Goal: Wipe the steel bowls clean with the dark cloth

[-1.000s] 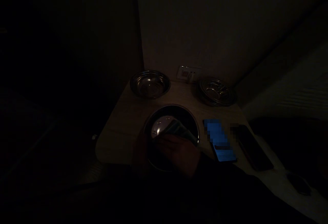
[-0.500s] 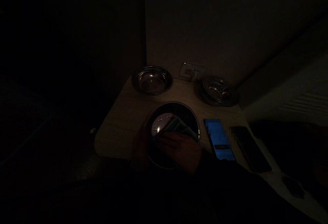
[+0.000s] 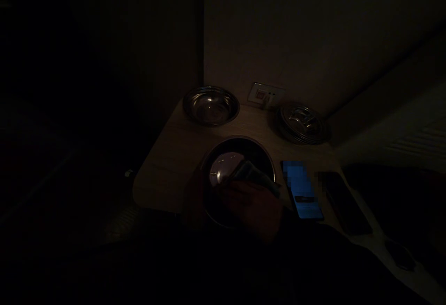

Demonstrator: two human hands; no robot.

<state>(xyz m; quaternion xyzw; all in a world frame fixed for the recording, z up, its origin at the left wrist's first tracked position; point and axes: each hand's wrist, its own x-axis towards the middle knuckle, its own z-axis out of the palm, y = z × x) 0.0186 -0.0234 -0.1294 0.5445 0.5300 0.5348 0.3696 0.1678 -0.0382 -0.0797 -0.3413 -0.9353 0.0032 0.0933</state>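
Observation:
In dim light, a round steel plate [image 3: 223,163] with a shiny middle lies near the front of a small wooden table. My right hand [image 3: 252,207] presses a folded bluish-green cloth [image 3: 254,175] onto its inner face, fingers pointing left. One end of the cloth reaches the plate's right rim. My left hand [image 3: 193,198], very dark, is at the left rim and seems to hold it; its fingers barely show.
A steel bowl [image 3: 211,107] stands at the table's [image 3: 163,170] back left, stacked steel dishes [image 3: 303,123] at the back right. Right of the plate lie a lit phone [image 3: 302,188], a dark oblong object [image 3: 346,205] and a small dark item [image 3: 400,255]. A socket [image 3: 266,95] is on the wall.
My right hand and the cloth have slid slightly right and toward me across the plate. The whole view has shifted a little; the other things have not moved.

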